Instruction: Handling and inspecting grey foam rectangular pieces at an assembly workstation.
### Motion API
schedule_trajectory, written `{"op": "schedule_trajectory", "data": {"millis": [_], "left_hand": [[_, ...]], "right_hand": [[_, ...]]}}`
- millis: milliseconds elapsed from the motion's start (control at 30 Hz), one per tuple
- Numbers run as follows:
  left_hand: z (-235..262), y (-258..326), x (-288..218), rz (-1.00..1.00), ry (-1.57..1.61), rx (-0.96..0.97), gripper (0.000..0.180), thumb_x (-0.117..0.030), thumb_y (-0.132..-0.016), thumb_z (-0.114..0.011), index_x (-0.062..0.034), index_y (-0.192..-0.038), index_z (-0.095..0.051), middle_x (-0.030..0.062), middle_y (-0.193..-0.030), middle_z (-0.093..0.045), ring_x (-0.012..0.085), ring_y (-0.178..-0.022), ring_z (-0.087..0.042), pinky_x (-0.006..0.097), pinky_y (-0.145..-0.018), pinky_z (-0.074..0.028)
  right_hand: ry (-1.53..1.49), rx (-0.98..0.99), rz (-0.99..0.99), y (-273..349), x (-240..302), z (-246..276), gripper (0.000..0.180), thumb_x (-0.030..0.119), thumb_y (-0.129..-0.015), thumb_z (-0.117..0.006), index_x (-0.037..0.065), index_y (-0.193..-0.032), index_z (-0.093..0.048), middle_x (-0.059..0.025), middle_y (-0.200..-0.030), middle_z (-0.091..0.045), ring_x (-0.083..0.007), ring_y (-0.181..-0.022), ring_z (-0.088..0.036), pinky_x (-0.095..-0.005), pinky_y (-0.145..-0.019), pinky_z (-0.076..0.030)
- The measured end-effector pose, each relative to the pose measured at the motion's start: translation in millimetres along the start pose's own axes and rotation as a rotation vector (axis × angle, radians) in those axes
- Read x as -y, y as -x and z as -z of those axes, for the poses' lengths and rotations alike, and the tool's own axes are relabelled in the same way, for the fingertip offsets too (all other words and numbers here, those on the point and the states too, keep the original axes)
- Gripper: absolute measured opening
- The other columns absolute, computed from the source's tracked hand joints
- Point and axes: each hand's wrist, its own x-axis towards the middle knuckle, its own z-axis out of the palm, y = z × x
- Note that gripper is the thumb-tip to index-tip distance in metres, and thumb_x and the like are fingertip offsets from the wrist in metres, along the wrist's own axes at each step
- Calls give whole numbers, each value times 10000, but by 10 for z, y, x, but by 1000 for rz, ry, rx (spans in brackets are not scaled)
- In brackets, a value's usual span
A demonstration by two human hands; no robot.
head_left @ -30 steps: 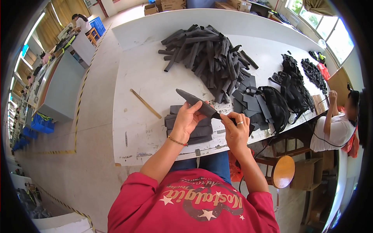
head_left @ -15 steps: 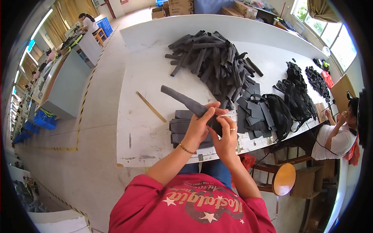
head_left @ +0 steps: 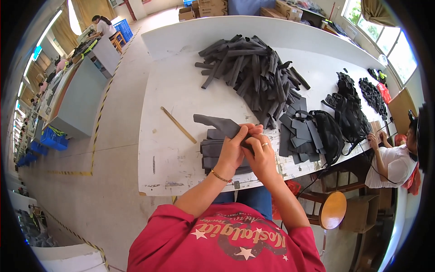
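A dark grey fabric tube [head_left: 217, 123] is gripped between my two hands above the near part of the white table [head_left: 170, 149]. My left hand [head_left: 234, 147] closes round its lower part, and the free end points away to the upper left. At the other end my right hand [head_left: 261, 152] has its fingers bent against the cloth; the tube's end is mostly hidden by them. Beneath my hands lies a neat stack of flattened grey fabric pieces [head_left: 210, 151]. Farther off rises a large loose pile of similar tubes [head_left: 253, 68].
Left of the stack lies a thin wooden stick [head_left: 178, 125]. Dark flat panels [head_left: 297, 136] and black bags [head_left: 326, 136] sit to the right. A co-worker in white [head_left: 392, 165] is at the table's right end, near a wooden stool [head_left: 333, 209].
The tube's free end has dropped and now looks flatter and more bent. My hands have drawn closer together on it. The co-worker's hands have lowered to the table.
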Motion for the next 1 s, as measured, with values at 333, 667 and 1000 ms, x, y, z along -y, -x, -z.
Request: {"op": "schedule_trajectory", "data": {"millis": [333, 667, 1000], "left_hand": [[-57, 39, 85, 74, 131, 54, 257, -232, -995, -522, 5, -1063, -595, 175, -1039, -689, 260, -1070, -631, 383, -983, -458], [-131, -18, -256, 11, 158, -40, 301, -272, -990, -534, -10, -1128, -587, 172, -1087, -656, 292, -1036, -619, 417, -964, -472], [-419, 131, -305, -180, 141, 73, 315, -305, -989, -535, -16, -1089, -610, 89, -904, -666, 269, -953, -655, 402, -928, -486]], "right_hand": [[-131, 91, -21, 64, -82, 116, 186, 40, -779, -726, 33, -909, -592, -158, -967, -597, -350, -808, -617, -410, -665, -503], [-116, 95, -22, 131, -191, 375, 150, 12, -782, -729, 18, -876, -611, -146, -907, -607, -339, -724, -614, -387, -611, -496], [-178, 50, 59, -129, 41, 486, 164, -18, -754, -732, 15, -832, -591, -105, -869, -613, -279, -714, -621, -360, -582, -496]]}}
